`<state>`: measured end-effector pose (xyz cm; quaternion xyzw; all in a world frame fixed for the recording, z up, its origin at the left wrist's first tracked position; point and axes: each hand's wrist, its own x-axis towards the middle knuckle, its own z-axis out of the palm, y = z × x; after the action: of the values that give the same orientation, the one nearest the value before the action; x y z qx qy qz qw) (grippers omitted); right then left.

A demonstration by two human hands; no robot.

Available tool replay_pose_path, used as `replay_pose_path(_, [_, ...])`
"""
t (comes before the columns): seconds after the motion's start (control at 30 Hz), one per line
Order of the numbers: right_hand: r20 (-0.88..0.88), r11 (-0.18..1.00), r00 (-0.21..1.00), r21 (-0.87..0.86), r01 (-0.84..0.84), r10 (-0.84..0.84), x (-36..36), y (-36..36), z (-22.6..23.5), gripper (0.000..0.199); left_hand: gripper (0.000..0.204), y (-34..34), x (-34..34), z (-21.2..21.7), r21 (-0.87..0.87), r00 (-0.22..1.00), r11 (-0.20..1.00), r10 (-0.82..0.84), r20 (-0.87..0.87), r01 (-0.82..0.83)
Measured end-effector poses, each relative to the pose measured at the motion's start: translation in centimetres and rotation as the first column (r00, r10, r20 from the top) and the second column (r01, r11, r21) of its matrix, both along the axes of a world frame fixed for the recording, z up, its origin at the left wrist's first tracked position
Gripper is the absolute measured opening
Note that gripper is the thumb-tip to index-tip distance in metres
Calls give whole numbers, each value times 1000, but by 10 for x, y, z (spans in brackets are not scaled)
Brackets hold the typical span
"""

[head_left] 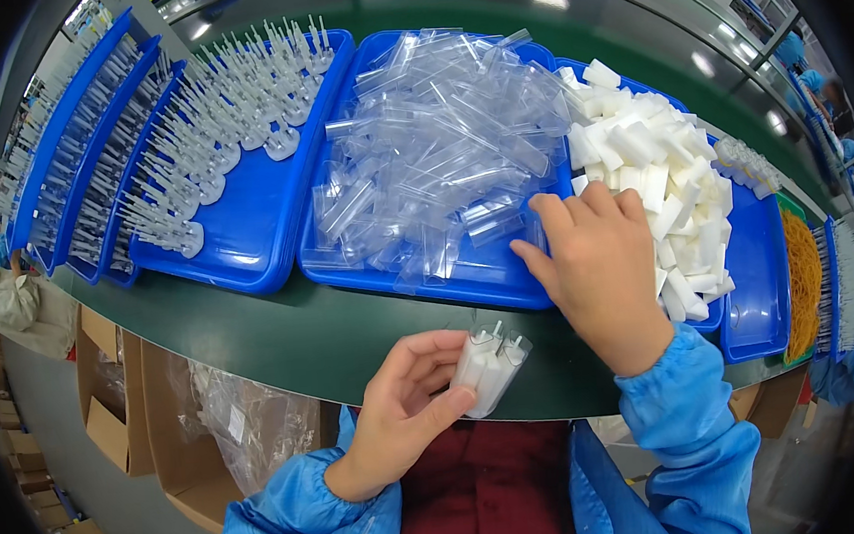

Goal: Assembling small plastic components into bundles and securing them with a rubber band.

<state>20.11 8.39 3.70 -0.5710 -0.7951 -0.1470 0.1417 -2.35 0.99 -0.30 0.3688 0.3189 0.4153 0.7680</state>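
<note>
My left hand (404, 401), in front of the bench's near edge, is closed on a small cluster of clear plastic sleeves with white inserts (487, 371). Thin pins stick up from their top ends. My right hand (600, 268) reaches over the right front corner of the middle blue tray. Its thumb and index finger are on either side of a clear plastic sleeve (536, 231); the other fingertips curl beside the white pieces. A heap of clear sleeves (436, 126) fills most of that tray. White foam-like blocks (665, 168) are piled in the tray to the right.
A blue tray (252, 215) of upright pin pieces with round bases stands left, beside tilted blue trays (63, 165) of similar parts. Further right are another blue tray (755, 286) and yellow-brown strands (801, 283). Cardboard boxes (185, 437) sit below the green bench (281, 324).
</note>
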Motion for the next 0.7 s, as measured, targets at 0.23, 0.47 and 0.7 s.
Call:
replay_pose_path(0.23, [-140, 997, 988, -60, 52, -60, -4, -12, 8, 29, 54, 1, 2, -1, 140, 1000, 990, 22, -19, -19])
replay_pose_path(0.47, [-911, 901, 322, -346, -261, -257, 8, -49, 19, 33, 45, 0, 15, -18, 381, 986, 920, 137, -94, -92])
replay_pose_path(0.7, [-926, 915, 329, -284, -286, -184, 4, -77, -2, 34, 34, 6, 20, -13, 529, 955, 847, 121, -271, 43])
